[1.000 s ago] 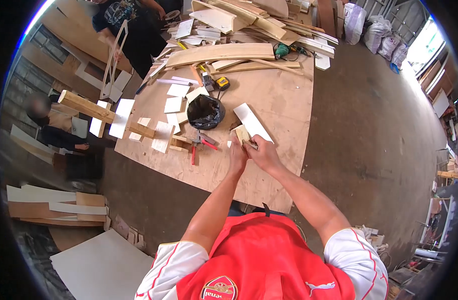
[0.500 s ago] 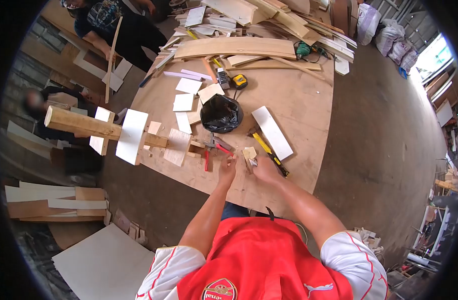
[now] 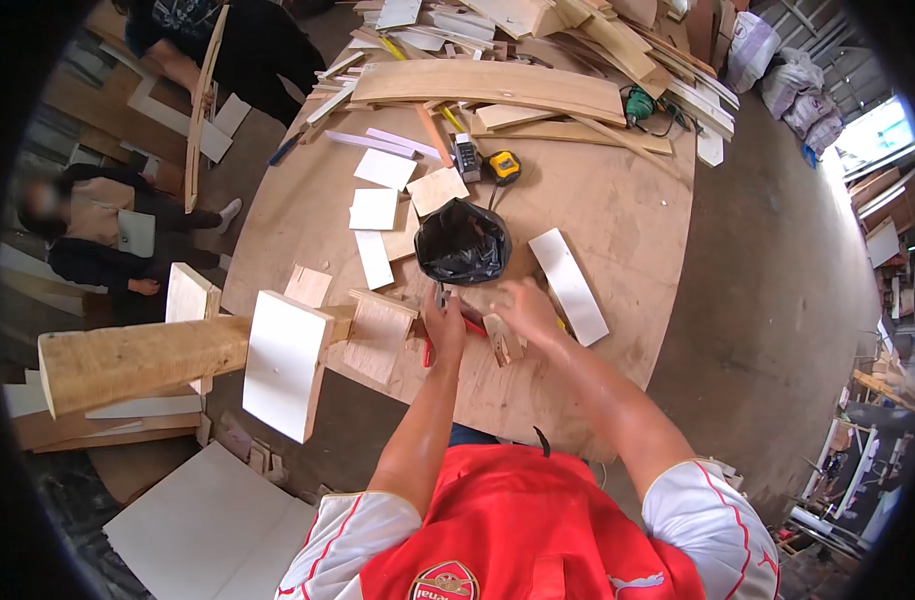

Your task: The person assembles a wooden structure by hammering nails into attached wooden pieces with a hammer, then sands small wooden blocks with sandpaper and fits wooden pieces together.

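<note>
Centre of frame: left hand at the red-handled pliers on the desk — whether its fingers grip cannot be told. Right hand: fingers apart, positioned near the small wood block.

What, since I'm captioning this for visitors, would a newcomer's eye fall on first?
Probably the red-and-white shirt, filling the bottom centre, and the wooden post with white boards, large at the left. Next might come the open black bag near the middle of the table, with the left hand and right hand on its near side.
</note>
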Action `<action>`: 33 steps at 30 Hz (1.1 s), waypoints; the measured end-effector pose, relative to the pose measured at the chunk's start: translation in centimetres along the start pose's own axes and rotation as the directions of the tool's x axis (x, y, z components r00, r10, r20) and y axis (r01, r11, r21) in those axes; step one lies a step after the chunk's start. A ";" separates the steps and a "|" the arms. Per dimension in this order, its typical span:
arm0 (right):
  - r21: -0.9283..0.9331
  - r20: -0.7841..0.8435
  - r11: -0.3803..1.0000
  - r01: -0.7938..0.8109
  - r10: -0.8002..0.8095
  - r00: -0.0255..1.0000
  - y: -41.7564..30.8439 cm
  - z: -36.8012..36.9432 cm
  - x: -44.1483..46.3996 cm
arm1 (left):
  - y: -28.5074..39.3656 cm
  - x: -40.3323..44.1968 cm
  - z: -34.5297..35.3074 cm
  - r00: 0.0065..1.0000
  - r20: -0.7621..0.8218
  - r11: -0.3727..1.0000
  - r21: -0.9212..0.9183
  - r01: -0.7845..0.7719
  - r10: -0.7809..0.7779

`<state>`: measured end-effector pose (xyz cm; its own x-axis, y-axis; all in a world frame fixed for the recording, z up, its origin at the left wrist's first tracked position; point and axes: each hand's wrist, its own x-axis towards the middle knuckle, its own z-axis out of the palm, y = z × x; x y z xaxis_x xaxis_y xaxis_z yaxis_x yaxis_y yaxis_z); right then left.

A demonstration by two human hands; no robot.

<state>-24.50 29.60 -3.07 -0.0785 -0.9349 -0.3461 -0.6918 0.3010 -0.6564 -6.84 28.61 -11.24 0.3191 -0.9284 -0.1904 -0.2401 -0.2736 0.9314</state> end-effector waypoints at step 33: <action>0.087 -0.508 0.970 0.228 -0.154 0.847 0.6 -3.8 8.6 | 1.7 3.7 4.5 0.967 0.179 0.953 -0.209 0.219 -0.183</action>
<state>-28.27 21.00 -3.90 -0.3251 -0.9340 0.1482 -0.6259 0.0951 -0.7741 -10.16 23.55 -11.80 0.1880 -0.8925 -0.4100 0.0328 -0.4115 0.9108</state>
